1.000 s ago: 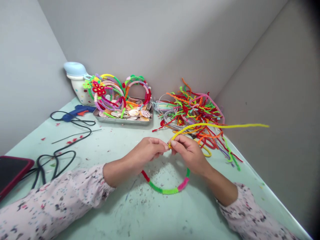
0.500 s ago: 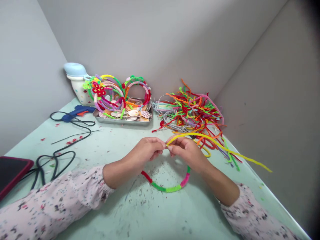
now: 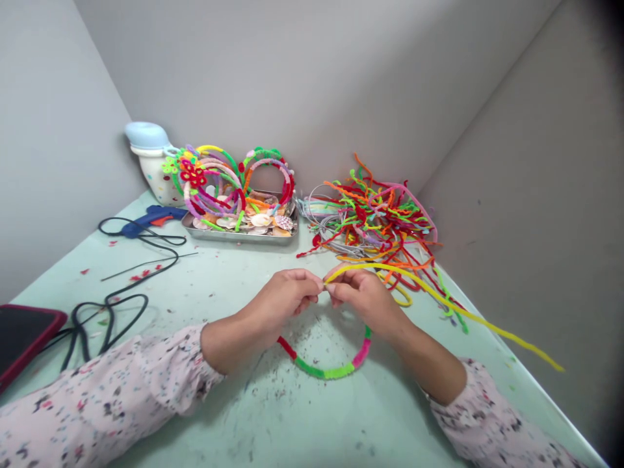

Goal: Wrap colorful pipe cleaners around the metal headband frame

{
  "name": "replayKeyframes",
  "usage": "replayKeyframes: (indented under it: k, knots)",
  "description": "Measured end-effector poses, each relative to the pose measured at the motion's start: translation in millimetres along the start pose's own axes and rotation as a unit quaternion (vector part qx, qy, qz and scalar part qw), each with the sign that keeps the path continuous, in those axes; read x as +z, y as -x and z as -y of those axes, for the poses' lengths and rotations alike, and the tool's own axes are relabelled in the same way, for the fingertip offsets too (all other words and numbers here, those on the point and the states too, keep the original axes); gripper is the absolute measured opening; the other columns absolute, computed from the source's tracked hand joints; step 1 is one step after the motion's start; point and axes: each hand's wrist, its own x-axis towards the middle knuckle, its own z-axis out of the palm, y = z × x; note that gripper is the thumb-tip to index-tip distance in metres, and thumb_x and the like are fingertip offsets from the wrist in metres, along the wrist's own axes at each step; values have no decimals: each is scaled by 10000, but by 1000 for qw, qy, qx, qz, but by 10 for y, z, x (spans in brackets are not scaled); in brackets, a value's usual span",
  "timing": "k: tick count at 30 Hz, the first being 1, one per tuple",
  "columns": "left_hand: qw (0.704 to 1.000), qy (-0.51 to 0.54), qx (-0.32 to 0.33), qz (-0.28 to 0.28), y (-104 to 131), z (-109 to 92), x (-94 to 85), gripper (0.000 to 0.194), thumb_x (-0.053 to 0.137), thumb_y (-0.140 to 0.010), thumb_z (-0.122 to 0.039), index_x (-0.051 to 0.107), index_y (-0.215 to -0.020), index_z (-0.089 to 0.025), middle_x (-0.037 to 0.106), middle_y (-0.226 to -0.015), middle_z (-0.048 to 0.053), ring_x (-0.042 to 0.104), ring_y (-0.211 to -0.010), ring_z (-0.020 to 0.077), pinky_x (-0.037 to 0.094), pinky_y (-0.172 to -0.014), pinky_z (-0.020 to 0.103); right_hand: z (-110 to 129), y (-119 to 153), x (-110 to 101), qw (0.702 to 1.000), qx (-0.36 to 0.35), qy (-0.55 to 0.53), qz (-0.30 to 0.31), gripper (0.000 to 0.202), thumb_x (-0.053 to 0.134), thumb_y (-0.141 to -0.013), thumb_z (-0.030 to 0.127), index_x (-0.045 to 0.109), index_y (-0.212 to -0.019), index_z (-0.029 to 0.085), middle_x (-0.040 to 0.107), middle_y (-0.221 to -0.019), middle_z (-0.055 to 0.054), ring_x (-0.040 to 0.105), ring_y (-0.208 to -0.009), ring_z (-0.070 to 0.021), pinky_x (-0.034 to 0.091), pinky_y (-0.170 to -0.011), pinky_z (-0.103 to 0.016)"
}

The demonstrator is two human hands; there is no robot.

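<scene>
A hoop wrapped in red, green and pink pipe cleaner (image 3: 336, 373) hangs between my hands, its upper part hidden behind them. My left hand (image 3: 292, 292) is closed in a pinch on the hoop's top left. Thumb and fingers of my right hand (image 3: 358, 292) press together on a yellow pipe cleaner (image 3: 414, 273) where it meets the hoop. The long free end of that yellow strand arches over my right wrist and out to the right. The fingertips of both hands almost touch.
Behind, a metal tray (image 3: 234, 238) bears shells and several wrapped hoops (image 3: 214, 172). A tangle of pipe cleaners (image 3: 385, 214) lies at the back right. Left are a blue glue gun (image 3: 151, 218), its black cord (image 3: 110, 312), a white cup (image 3: 158, 175) and a dark-screened device (image 3: 29, 338).
The yellow pipe cleaner's free end has swung further right and lower. Both hands have stayed in nearly the same place with their pinch kept.
</scene>
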Motion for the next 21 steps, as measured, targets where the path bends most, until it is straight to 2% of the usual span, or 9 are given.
replayKeyframes:
  k: [6, 11, 15, 18, 21]
  knots:
    - [1000, 7, -6, 1, 30, 20, 5, 78, 531, -693, -198, 572, -699, -132, 471, -591, -37, 305, -457, 46, 177, -431, 215, -22, 3, 20, 1000, 23, 5, -16, 79, 566, -721, 219, 617, -750, 165, 596, -580, 24, 550, -574, -124, 418, -602, -252]
    - [1000, 6, -12, -1, 27, 14, 10, 75, 540, -677, -201, 571, -681, -133, 463, -583, -38, 305, -453, 46, 175, -424, 215, -11, 13, 26, 1000, 4, 15, -10, 96, 527, -703, 174, 609, -655, 183, 582, -590, 25, 547, -598, -129, 417, -612, -252]
    - [1000, -4, -29, -7, -3, 51, 0, 86, 548, -669, -222, 569, -678, -139, 445, -565, -40, 298, -439, 49, 161, -415, 220, -32, 20, 18, 997, 1, 70, -23, 149, 536, -730, 205, 610, -602, 190, 604, -648, 14, 557, -663, -140, 410, -622, -251]
    - [1000, -9, -30, -3, -37, 82, -25, 97, 555, -664, -241, 550, -651, -146, 400, -524, -50, 274, -423, 50, 150, -410, 222, -79, 11, 22, 995, -2, 94, -14, 129, 547, -763, 233, 644, -689, 192, 613, -648, 17, 574, -662, -143, 425, -624, -251]
    - [1000, -7, -20, 0, -68, 98, -58, 106, 556, -664, -245, 527, -631, -149, 381, -511, -55, 258, -415, 48, 145, -406, 223, -158, -7, 45, 996, -42, 72, -12, 126, 546, -782, 227, 647, -842, 182, 661, -768, -7, 608, -705, -147, 465, -656, -258]
